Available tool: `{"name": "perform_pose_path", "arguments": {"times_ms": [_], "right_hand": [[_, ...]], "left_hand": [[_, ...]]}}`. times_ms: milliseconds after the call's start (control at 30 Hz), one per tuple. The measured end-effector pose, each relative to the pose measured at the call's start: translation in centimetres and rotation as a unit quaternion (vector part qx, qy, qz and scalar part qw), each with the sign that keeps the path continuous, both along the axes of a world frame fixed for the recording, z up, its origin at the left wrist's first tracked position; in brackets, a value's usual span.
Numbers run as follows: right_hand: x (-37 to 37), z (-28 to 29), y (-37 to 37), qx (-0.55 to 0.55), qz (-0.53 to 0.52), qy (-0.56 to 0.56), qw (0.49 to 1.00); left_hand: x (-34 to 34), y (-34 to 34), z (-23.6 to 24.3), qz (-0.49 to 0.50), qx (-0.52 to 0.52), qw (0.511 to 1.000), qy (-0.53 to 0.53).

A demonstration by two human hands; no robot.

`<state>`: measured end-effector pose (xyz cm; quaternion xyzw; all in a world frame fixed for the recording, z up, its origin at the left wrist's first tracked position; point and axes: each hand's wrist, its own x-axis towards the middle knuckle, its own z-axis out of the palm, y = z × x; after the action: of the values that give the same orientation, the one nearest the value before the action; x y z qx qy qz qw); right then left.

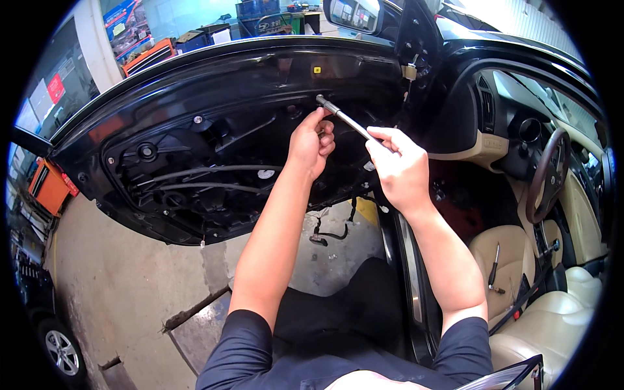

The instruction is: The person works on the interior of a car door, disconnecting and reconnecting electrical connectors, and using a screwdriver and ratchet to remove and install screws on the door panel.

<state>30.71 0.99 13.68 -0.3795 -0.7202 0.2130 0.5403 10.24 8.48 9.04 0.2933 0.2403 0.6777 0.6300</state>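
A silver socket wrench (354, 124) slants up and left across the black inner side of an open car door (253, 81) whose trim panel is off. My right hand (400, 168) is wrapped round its handle end. The wrench's head meets the door frame just below the upper edge. Close under that head, my left hand (312, 143) is closed, with its thumb and forefinger pinched at the wrench's neck. My fingers partly hide the contact there. Two dark cables (214, 170) run across the door's inner panel beside my left wrist.
A wire connector (318, 239) hangs below the door. To the right, a screwdriver (495, 263) lies on the beige car seat (481, 244), near the steering wheel (552, 175). A door mirror (354, 14) stands above. Orange cabinets (49, 187) and another car's wheel (62, 348) are at the left.
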Motion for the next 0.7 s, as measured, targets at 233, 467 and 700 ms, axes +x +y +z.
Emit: {"name": "perform_pose_path", "arguments": {"times_ms": [233,467,700], "right_hand": [[-2.7,0.2,-1.7,0.194,-0.107,-0.157,0.962],[-3.9,4.2,-2.7,0.114,-0.099,-0.218,0.964],[-3.0,4.6,-1.8,-0.477,0.080,0.371,0.793]], "left_hand": [[-0.9,1.0,1.9,-0.018,0.004,1.000,0.005],[-1.4,1.1,2.8,-0.051,-0.078,0.995,-0.028],[-1.1,-0.1,6.2,-0.041,-0.211,0.976,0.036]]}}
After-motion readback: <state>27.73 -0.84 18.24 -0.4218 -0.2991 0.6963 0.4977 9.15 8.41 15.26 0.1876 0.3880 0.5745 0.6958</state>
